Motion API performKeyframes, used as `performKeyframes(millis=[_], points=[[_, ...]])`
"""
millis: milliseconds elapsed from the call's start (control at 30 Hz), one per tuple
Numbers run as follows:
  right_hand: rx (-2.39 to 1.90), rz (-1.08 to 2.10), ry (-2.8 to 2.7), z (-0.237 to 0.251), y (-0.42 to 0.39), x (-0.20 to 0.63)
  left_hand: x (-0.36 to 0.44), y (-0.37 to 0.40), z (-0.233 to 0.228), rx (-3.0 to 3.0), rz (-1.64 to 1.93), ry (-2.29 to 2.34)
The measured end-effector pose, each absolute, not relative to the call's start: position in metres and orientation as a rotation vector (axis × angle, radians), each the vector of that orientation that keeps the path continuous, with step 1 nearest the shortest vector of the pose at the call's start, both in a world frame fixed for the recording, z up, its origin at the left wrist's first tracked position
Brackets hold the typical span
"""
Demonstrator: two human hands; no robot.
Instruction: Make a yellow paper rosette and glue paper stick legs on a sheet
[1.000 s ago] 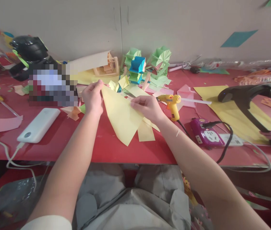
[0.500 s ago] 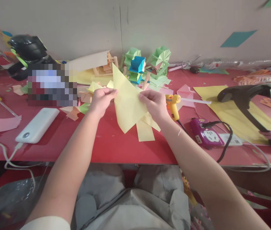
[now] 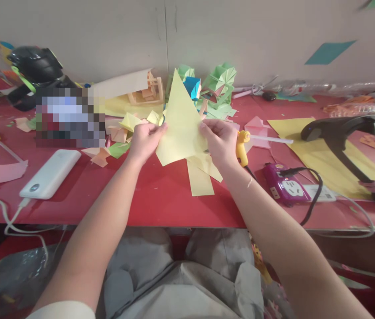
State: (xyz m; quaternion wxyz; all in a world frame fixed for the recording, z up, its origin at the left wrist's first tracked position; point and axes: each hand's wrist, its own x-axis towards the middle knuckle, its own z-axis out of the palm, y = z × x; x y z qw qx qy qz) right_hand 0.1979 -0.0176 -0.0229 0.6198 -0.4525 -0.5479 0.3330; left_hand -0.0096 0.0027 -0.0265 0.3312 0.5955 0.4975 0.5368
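Note:
I hold a folded pale yellow paper (image 3: 179, 126) upright above the red table (image 3: 160, 199), its point facing up and away from me. My left hand (image 3: 145, 141) pinches its left edge. On the other side, my right hand (image 3: 218, 141) grips the right edge. Flat on the table beneath lie yellow paper strips (image 3: 200, 179).
A yellow glue gun (image 3: 242, 148) sits just right of my right hand, with a purple power strip (image 3: 285, 186) and cables beyond. A white power bank (image 3: 50, 173) lies at left. Green and blue paper models (image 3: 218, 86) stand at the back wall. A black stand (image 3: 343, 133) rests on a yellow sheet at right.
The yellow paper has been lifted off the table and turned, so its long point now stands up instead of lying toward me. Both hands rose slightly with it.

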Motion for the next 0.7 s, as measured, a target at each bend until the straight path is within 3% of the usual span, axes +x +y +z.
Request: performKeyframes(millis=[267, 400, 700], points=[[-1.043, 0.649, -1.208, -0.03, -0.008, 0.206, -0.011, 0.003, -0.025, 1.579, 1.171, 1.194], [-1.048, 0.64, -1.214, -0.03, -0.007, 0.205, -0.013, 0.003, -0.026, 1.71, 1.208, 1.368], [-1.118, 0.724, -1.266, -0.03, -0.007, 0.205, -0.022, 0.015, -0.034, 1.765, 1.261, 1.291]])
